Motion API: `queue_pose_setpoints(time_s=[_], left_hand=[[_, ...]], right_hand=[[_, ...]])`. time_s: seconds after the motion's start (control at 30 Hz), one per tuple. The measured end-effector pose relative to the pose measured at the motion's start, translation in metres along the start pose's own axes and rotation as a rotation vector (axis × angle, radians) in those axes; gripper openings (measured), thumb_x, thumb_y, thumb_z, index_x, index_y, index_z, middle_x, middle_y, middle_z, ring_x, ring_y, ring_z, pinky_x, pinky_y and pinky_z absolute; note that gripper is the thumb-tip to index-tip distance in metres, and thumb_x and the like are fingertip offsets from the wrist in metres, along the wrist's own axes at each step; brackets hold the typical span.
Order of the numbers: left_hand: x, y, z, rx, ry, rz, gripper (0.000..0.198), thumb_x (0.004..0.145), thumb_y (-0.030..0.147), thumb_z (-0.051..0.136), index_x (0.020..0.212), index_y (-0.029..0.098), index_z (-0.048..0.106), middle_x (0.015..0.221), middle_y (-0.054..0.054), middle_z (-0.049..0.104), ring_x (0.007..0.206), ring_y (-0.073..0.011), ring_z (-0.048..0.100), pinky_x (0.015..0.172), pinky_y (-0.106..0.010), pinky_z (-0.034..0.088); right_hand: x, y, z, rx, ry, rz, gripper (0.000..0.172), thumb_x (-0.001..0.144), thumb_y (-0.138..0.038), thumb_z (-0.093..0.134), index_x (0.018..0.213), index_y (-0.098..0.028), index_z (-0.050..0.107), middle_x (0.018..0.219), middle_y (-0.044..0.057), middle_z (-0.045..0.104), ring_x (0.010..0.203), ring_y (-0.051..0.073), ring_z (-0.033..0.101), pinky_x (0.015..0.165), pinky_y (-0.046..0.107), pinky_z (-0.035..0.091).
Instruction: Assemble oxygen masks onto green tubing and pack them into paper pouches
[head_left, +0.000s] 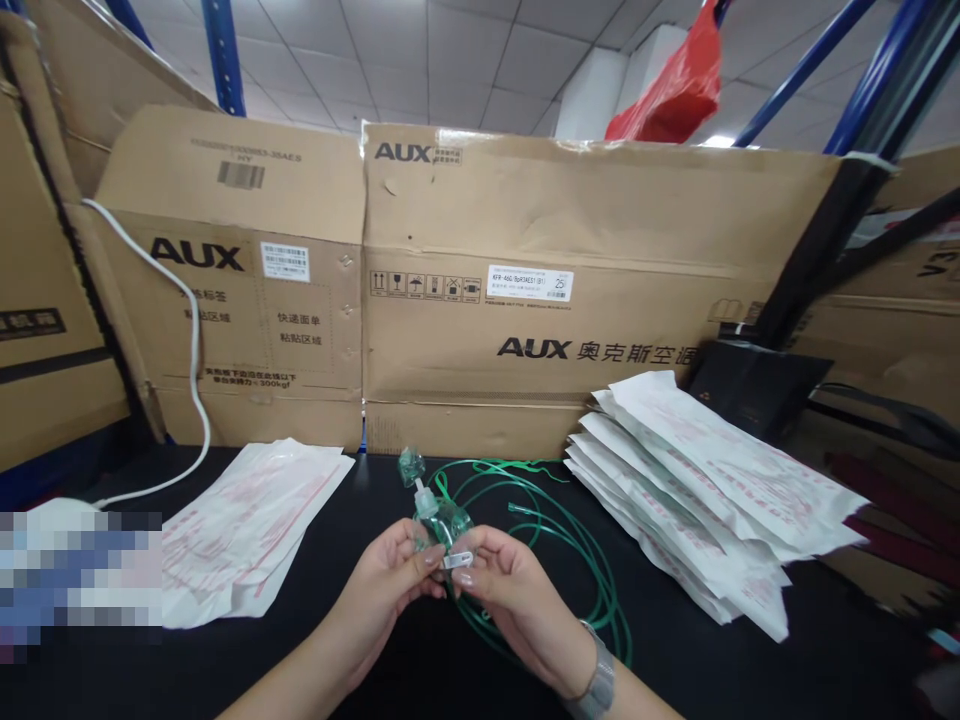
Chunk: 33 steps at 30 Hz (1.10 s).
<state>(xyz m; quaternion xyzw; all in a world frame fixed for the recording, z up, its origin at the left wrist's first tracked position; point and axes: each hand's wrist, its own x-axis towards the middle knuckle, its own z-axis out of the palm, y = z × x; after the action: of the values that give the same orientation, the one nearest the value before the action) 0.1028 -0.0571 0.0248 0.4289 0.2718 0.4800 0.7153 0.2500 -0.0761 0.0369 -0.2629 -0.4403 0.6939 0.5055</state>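
Observation:
Low in the middle of the head view, my left hand [390,585] and my right hand [510,590] are closed together on a clear green oxygen mask [442,522] with a white connector. Both pinch the small metal strip at its near edge. A thin green tube [570,545] coils from the mask over the black table [375,660] to the right. A small clear green part [411,463] lies just behind the mask. A watch sits on my right wrist.
A stack of white sealed pouches [705,490] lies at the right, a smaller stack of pouches [247,525] at the left. Large AUX cardboard boxes [525,290] wall off the back. A white cable [191,370] hangs down at the left. A blurred patch covers the lower left corner.

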Motion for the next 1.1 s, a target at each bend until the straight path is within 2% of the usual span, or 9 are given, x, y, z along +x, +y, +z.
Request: queue_pose_setpoints(time_s=[0.13, 0.27, 0.47, 0.57, 0.8, 1.1], left_hand=[[0.0002, -0.0017, 0.0021, 0.048, 0.057, 0.008, 0.026, 0.062, 0.033, 0.071, 0.065, 0.015, 0.053, 0.062, 0.000, 0.058, 0.057, -0.0105, 0.052, 0.056, -0.022, 0.040], [0.0006, -0.0034, 0.0015, 0.076, 0.094, 0.012, 0.027, 0.059, 0.034, 0.073, 0.063, 0.015, 0.054, 0.060, 0.001, 0.059, 0.055, -0.0095, 0.049, 0.055, -0.021, 0.038], [0.0032, -0.0057, -0.0013, 0.097, 0.085, 0.033, 0.033, 0.051, 0.026, 0.078, 0.074, 0.015, 0.057, 0.057, 0.001, 0.061, 0.049, -0.0101, 0.051, 0.051, -0.022, 0.038], [0.0030, -0.0061, -0.0010, 0.094, 0.093, 0.027, 0.032, 0.051, 0.025, 0.078, 0.072, 0.014, 0.057, 0.056, 0.001, 0.062, 0.048, -0.0098, 0.052, 0.050, -0.021, 0.038], [0.0014, -0.0058, 0.0005, 0.028, 0.140, -0.013, 0.031, 0.055, 0.034, 0.076, 0.073, 0.014, 0.059, 0.058, 0.001, 0.059, 0.050, -0.0083, 0.049, 0.052, -0.020, 0.037], [0.0006, -0.0040, 0.0016, 0.060, 0.113, 0.011, 0.031, 0.056, 0.030, 0.075, 0.078, 0.015, 0.058, 0.058, 0.002, 0.059, 0.050, -0.0068, 0.048, 0.051, -0.018, 0.036]], right_hand=[[0.0022, 0.0029, -0.0001, -0.073, 0.101, -0.083, 0.016, 0.060, -0.020, 0.075, 0.068, -0.014, 0.062, 0.063, -0.002, 0.060, 0.056, 0.008, 0.051, 0.057, 0.020, 0.040], [0.0030, 0.0036, -0.0010, -0.124, 0.142, -0.122, 0.016, 0.060, -0.024, 0.074, 0.065, -0.015, 0.062, 0.063, -0.001, 0.060, 0.054, 0.008, 0.049, 0.052, 0.021, 0.039], [0.0001, 0.0022, 0.0009, -0.108, 0.178, -0.123, 0.014, 0.062, -0.024, 0.072, 0.064, -0.015, 0.062, 0.058, -0.003, 0.055, 0.050, 0.007, 0.046, 0.051, 0.020, 0.037], [-0.0007, 0.0003, 0.0013, -0.116, 0.158, -0.131, 0.012, 0.064, -0.024, 0.071, 0.064, -0.015, 0.063, 0.058, -0.002, 0.054, 0.052, 0.008, 0.047, 0.052, 0.021, 0.037], [-0.0028, -0.0053, 0.0018, -0.126, 0.021, -0.151, 0.012, 0.070, -0.026, 0.066, 0.075, -0.016, 0.067, 0.069, 0.002, 0.058, 0.061, 0.011, 0.051, 0.060, 0.025, 0.041], [-0.0015, -0.0023, 0.0001, -0.101, 0.074, -0.141, 0.009, 0.068, -0.023, 0.068, 0.069, -0.015, 0.066, 0.061, 0.000, 0.056, 0.055, 0.010, 0.050, 0.056, 0.023, 0.039]])
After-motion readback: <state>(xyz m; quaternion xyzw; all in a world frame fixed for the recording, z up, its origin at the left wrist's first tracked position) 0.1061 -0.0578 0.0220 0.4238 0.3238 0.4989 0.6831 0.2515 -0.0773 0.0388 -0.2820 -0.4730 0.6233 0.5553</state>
